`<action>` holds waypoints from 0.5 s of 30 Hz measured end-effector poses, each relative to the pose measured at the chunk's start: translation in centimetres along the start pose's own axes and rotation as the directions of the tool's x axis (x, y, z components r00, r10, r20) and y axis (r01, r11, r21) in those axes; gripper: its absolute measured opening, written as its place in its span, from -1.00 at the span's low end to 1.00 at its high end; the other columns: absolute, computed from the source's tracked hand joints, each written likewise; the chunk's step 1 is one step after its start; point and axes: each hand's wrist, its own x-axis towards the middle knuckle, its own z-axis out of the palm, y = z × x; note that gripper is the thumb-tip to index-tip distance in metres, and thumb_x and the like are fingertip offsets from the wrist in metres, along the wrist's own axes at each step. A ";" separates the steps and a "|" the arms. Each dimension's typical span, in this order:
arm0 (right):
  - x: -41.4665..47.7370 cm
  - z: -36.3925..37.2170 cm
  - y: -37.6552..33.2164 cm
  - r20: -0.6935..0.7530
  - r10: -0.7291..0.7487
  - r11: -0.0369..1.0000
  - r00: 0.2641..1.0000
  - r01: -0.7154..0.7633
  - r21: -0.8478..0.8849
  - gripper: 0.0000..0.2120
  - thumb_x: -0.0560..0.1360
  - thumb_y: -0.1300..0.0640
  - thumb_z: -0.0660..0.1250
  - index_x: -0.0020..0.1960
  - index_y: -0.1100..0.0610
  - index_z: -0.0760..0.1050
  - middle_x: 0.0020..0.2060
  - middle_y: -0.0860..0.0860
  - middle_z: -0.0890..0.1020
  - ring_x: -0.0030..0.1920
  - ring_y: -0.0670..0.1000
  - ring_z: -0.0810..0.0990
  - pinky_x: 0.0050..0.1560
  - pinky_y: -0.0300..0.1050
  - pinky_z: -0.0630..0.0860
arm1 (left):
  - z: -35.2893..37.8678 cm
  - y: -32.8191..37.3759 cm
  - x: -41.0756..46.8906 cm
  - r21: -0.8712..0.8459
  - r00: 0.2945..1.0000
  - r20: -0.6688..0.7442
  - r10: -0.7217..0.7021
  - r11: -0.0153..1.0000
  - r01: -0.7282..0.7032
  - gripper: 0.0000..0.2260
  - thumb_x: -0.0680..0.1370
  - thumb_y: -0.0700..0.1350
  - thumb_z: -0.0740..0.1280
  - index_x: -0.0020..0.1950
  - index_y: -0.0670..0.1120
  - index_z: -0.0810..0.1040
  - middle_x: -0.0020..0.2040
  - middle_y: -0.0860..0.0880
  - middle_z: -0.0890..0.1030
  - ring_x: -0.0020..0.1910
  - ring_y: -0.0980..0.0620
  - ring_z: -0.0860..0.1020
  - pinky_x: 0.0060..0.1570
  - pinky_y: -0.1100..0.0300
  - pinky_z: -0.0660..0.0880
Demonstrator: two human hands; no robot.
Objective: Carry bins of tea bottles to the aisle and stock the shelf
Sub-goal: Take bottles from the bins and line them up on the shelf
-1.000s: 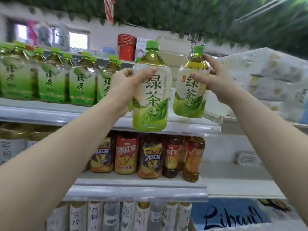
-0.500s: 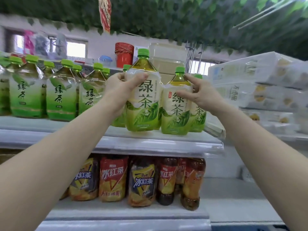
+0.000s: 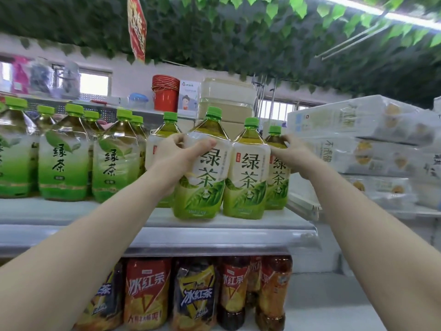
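Two large green tea bottles with pale labels and green caps stand side by side near the front of the top shelf (image 3: 229,237). My left hand (image 3: 176,161) grips the left bottle (image 3: 202,182) round its upper label. On the right bottle (image 3: 245,180), my right hand (image 3: 294,152) holds the right shoulder, its fingers lying across a third bottle (image 3: 278,180) just behind. Another like bottle (image 3: 164,137) stands behind my left hand, mostly hidden.
Several green tea bottles with darker green labels (image 3: 64,163) fill the shelf's left part. Iced red tea bottles (image 3: 148,292) line the shelf below. Wrapped tissue packs (image 3: 372,139) are stacked at the right. Red buckets (image 3: 165,94) and plastic boxes (image 3: 226,96) sit behind.
Both hands brought the two bottles down from the air onto the top shelf, side by side. My view has tilted upward.
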 end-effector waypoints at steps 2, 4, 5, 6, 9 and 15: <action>0.1 -0.5 0.2 -0.007 -0.018 1.000 1.000 0.018 -0.007 -0.38 0.48 -0.11 0.44 0.43 0.09 0.34 0.03 0.05 0.59 0.05 0.12 0.59 0.08 0.11 0.58 | 0.2 -0.3 0.0 -0.010 1.000 0.015 -0.015 1.000 0.015 -0.37 0.34 0.05 0.57 0.32 -0.18 0.49 0.01 -0.13 0.70 -0.12 -0.02 0.72 -0.22 0.12 0.64; 0.1 -0.9 0.3 -0.018 -0.041 0.999 0.999 0.041 -0.026 -0.50 0.48 -0.09 0.45 0.33 0.03 0.40 -0.08 0.01 0.60 0.01 0.11 0.60 0.01 0.07 0.59 | 0.3 -0.3 -0.1 -0.006 1.000 0.021 -0.013 1.000 0.013 -0.35 0.32 0.08 0.56 0.31 -0.17 0.49 0.02 -0.12 0.70 -0.12 -0.02 0.72 -0.20 0.10 0.65; 0.0 -1.1 0.3 -0.027 -0.051 0.998 0.998 0.050 -0.038 -0.54 0.46 -0.11 0.47 0.27 -0.03 0.40 -0.11 -0.01 0.60 0.02 0.11 0.61 0.02 0.08 0.61 | 0.3 -0.3 -0.1 -0.006 1.000 0.022 -0.010 1.000 0.010 -0.35 0.31 0.09 0.56 0.30 -0.17 0.50 0.02 -0.12 0.70 -0.12 -0.02 0.72 -0.20 0.09 0.65; -0.1 -1.3 0.2 -0.040 -0.058 0.997 0.997 0.056 -0.057 -0.56 0.43 -0.13 0.48 0.21 -0.07 0.39 -0.11 -0.01 0.61 0.02 0.11 0.63 0.03 0.11 0.62 | 0.3 -0.2 -0.2 -0.007 1.000 0.023 -0.006 1.000 0.006 -0.36 0.31 0.09 0.55 0.29 -0.17 0.51 0.01 -0.11 0.70 -0.13 -0.02 0.72 -0.21 0.11 0.65; -0.1 -1.9 0.4 -0.047 -0.063 0.996 0.997 0.059 -0.073 -0.57 0.40 -0.14 0.51 0.14 -0.07 0.40 -0.06 0.02 0.63 0.03 0.13 0.64 0.03 0.16 0.63 | 0.3 -0.2 -0.3 -0.005 1.000 0.025 0.010 1.000 -0.010 -0.36 0.27 0.13 0.54 0.24 -0.16 0.54 -0.01 -0.10 0.71 -0.13 0.00 0.72 -0.23 0.14 0.63; -0.8 -3.9 0.4 -0.036 -0.009 0.999 0.999 0.008 -0.042 -0.37 0.38 -0.09 0.54 0.37 0.05 0.42 0.03 0.09 0.66 0.06 0.18 0.66 0.05 0.24 0.62 | 0.3 -0.3 -0.4 -0.002 0.999 0.030 0.018 1.000 -0.018 -0.35 0.23 0.17 0.52 0.21 -0.13 0.55 -0.02 -0.07 0.71 -0.12 0.02 0.71 -0.20 0.14 0.63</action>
